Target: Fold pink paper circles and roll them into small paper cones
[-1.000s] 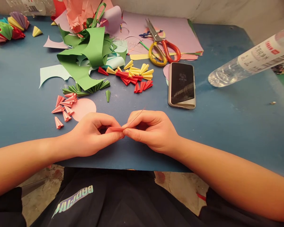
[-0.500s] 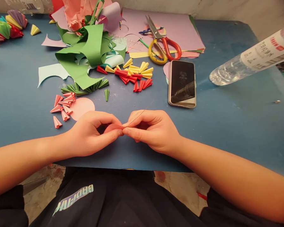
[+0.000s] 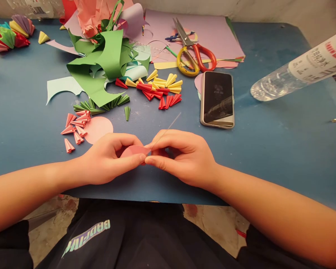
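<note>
Head view: both hands pinching a pink paper piece (image 3: 134,151)
Left hand (image 3: 106,160) and right hand (image 3: 182,157) grip it together; a needle (image 3: 168,129) juts beyond the right hand — loose grip could prick or tear

A blue table (image 3: 268,149) is carrying craft clutter. Green paper scraps (image 3: 103,63) are lying in a heap at the back, with lilac sheets (image 3: 212,33) beside them and scissors (image 3: 192,56) resting on those sheets. Red and yellow cones (image 3: 159,89) are sitting just in front, green cones (image 3: 100,104) and pink cones (image 3: 74,125) further left, next to a pink disc (image 3: 98,129). A phone (image 3: 217,99) is lying face up near a bottle (image 3: 299,71) on its side.
</note>
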Action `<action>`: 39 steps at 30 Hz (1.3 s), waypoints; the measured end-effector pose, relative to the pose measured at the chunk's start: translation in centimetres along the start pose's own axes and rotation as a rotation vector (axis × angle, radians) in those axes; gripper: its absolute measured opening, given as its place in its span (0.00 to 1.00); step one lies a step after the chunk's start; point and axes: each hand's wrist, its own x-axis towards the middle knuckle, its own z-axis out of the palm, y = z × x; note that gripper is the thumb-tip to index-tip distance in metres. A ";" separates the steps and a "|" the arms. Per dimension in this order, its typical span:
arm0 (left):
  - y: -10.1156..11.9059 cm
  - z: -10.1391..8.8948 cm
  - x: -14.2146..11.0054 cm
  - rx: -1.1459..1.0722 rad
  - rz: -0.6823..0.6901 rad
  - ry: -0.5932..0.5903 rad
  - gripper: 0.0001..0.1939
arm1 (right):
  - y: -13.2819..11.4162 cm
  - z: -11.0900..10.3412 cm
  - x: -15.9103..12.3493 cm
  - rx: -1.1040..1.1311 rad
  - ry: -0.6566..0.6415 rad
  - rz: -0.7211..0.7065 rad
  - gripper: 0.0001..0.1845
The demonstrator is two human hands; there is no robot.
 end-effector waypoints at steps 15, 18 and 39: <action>-0.1 -0.2 0.1 -0.129 -0.075 -0.070 0.10 | -0.1 0.1 -0.1 0.113 0.044 0.127 0.06; -0.1 -0.3 0.1 -0.120 -0.069 -0.082 0.09 | 0.0 0.2 -0.1 0.125 0.035 0.121 0.03; -0.4 -0.1 0.1 0.024 0.056 0.024 0.11 | 0.3 0.9 0.4 0.338 0.038 0.205 0.04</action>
